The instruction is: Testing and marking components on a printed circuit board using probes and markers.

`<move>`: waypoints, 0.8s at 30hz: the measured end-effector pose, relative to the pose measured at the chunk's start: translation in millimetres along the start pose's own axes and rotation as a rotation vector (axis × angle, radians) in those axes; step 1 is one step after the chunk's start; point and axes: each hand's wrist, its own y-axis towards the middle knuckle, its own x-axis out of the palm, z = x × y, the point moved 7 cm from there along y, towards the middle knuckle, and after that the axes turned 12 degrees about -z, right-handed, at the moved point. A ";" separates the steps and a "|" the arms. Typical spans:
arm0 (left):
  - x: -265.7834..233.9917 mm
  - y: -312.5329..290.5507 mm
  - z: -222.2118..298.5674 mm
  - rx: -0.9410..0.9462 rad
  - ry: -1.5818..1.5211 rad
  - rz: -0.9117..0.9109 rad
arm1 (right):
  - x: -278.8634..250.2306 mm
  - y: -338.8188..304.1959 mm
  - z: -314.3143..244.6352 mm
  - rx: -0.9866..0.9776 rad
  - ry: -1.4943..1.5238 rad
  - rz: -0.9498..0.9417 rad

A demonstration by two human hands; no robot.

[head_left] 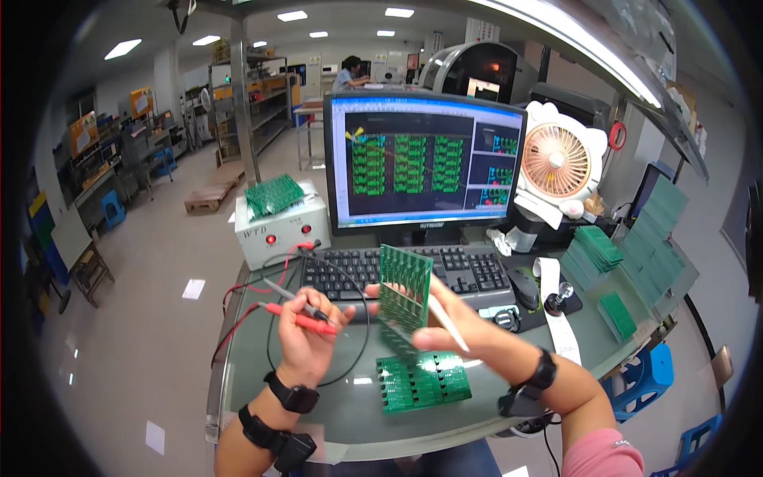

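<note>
My left hand (306, 342) is closed around a pair of test probes. The red probe (316, 323) points right, and the black probe (291, 297) lies just above it. Their leads loop back toward a white box. My right hand (469, 330) grips a green circuit board panel (407, 274), tilted upright above the desk. A white pen-like stick (447, 322) sits between the same hand's fingers. Below the raised panel, a green circuit board (425, 383) lies flat on the desk. Whether the raised piece is one panel or two is unclear.
A monitor (421, 221) stands behind a black keyboard (342, 274). The white box (274, 238) carries more boards (273, 195). To the right are a mouse (524, 288), a paper strip (563, 338), stacked boards (592, 253) and a fan (556, 159). Far back, a person (347, 77) works.
</note>
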 end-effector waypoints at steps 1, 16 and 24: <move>-0.2 2.0 1.4 0.001 0.002 -0.018 | -3.4 -5.4 -9.4 0.066 -0.284 -0.080; 5.8 3.1 -17.2 -0.322 0.431 -0.437 | 11.0 -72.0 4.0 0.218 -1.367 -0.271; 32.4 -15.5 -30.2 -0.650 0.626 -0.899 | -13.2 -64.3 22.7 0.221 -0.579 0.063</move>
